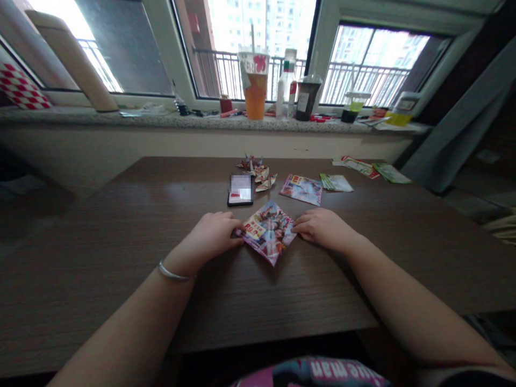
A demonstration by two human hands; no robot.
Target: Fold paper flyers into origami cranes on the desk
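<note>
A square of colourful printed paper (269,232) lies turned like a diamond on the table, with crease lines across it. My left hand (217,232) pinches its left corner between thumb and fingers. At the opposite corner, my right hand (316,228) has its fingers closed on the paper's edge. Just beyond the sheet lies a phone (241,190) with its screen lit. Several folded paper pieces (262,174) are gathered behind and beside the phone. To the right, a similar stack of printed paper (302,189) rests flat.
Green and white paper sheets (336,183) and more leaflets (360,166) lie at the table's (121,226) back right. On the windowsill (161,119) stand a tall orange drink cup (255,88), a clear bottle (284,88), a dark drink cup (307,98) and a yellow container (401,110).
</note>
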